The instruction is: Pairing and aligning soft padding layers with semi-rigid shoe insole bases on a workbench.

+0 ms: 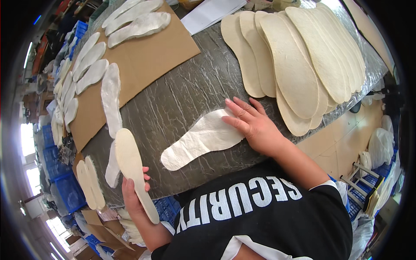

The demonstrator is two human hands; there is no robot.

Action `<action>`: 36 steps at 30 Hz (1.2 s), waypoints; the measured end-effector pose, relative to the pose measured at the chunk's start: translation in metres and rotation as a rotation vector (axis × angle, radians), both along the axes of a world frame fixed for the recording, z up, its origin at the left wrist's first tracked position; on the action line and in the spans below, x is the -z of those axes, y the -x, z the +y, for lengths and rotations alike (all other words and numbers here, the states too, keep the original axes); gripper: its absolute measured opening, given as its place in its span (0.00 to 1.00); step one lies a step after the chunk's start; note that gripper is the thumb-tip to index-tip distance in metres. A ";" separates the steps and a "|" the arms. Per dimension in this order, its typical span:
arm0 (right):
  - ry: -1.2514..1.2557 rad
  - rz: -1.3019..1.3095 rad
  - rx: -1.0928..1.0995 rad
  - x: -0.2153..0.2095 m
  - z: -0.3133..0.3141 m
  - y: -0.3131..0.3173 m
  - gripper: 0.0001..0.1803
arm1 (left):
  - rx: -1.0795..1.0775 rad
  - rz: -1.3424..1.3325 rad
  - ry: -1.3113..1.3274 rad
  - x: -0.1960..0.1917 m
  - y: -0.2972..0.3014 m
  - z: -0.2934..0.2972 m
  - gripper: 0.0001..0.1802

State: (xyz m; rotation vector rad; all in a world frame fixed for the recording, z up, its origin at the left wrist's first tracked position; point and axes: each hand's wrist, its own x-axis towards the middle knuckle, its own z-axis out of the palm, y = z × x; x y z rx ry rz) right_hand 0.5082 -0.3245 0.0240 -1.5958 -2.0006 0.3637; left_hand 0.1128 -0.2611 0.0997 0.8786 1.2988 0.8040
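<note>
Dark crinkled sheeting covers our worktable (182,95). Our right hand (253,123) lies flat, fingers spread, on the heel end of a white insole-shaped sheet (201,141) lying on the table. Our left hand (132,193) grips a beige insole (132,167) by its lower half, just left of that sheet. Misalignment seems the risk: if the sheet creeps under our palm, the 2 outlines won't match. Brown cardboard (147,56) at far left carries more white pieces; blue crates (69,190) sit below.

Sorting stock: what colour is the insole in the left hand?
Pale cream insole, held in the left hand; head view.
</note>
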 end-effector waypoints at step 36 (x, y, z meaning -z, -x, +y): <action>0.157 0.748 0.495 -0.020 -0.026 0.004 0.21 | 0.622 0.260 -0.500 -0.021 -0.091 0.040 0.41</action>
